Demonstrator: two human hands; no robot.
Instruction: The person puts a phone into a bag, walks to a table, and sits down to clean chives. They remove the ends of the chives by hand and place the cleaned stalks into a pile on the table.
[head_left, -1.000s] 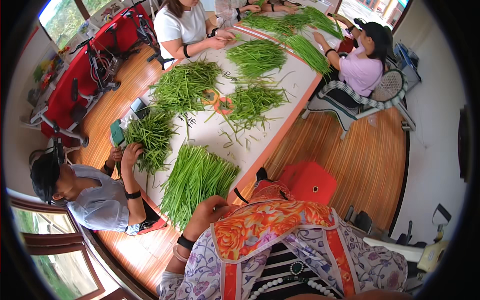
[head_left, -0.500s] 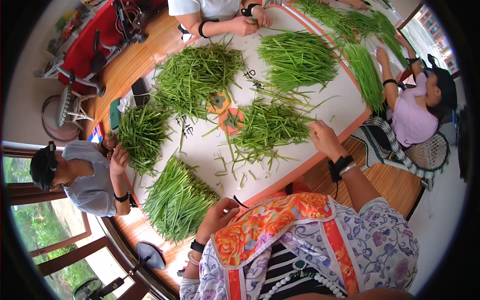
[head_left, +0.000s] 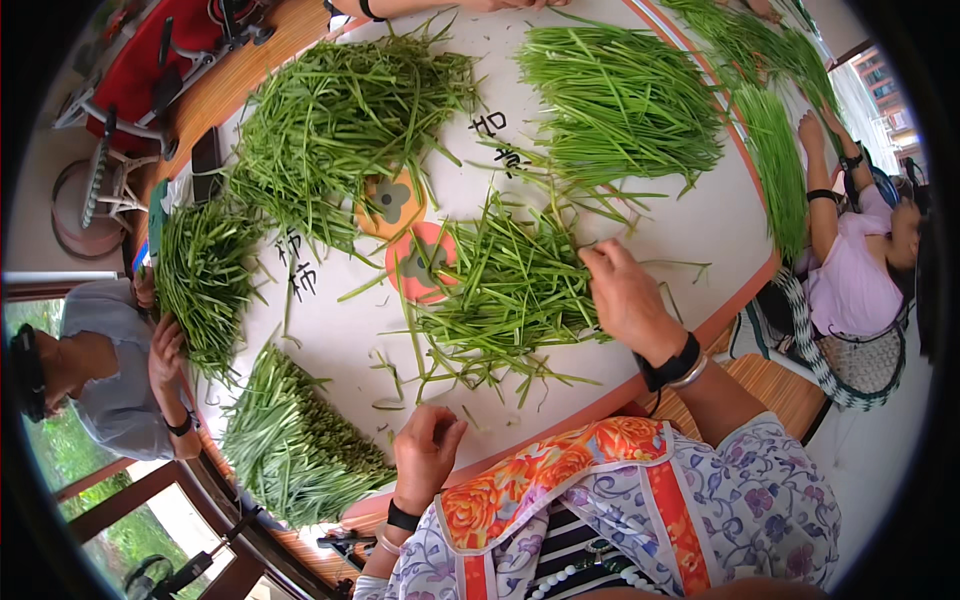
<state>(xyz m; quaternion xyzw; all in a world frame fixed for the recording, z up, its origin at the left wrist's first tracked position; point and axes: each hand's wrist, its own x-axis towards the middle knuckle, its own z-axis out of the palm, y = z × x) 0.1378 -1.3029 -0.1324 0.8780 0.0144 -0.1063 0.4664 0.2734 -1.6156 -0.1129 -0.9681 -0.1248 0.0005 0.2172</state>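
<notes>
A loose heap of cut green stalks, which look like garlic chives, lies on the white tabletop in front of me. At the heap's right edge, my right hand has its thumb and fingertips pinched on stalks there. My left hand hovers by the near edge with curled fingers; nothing sticks out of it. Left of it lies a neat bundle of stalks, cut ends toward the middle. Beside the heap are an orange-red flower-shaped mat and a yellow one.
A big loose pile lies far left, a tidy bundle far right. A person at left touches another pile. Someone in pink sits at right near a second table of stalks. A dark phone-like slab lies far left.
My view has shifted, so the table sits lower and farther left. My right hand has reached farther in over the heap's edge. My left hand has risen from the apron toward the table edge.
</notes>
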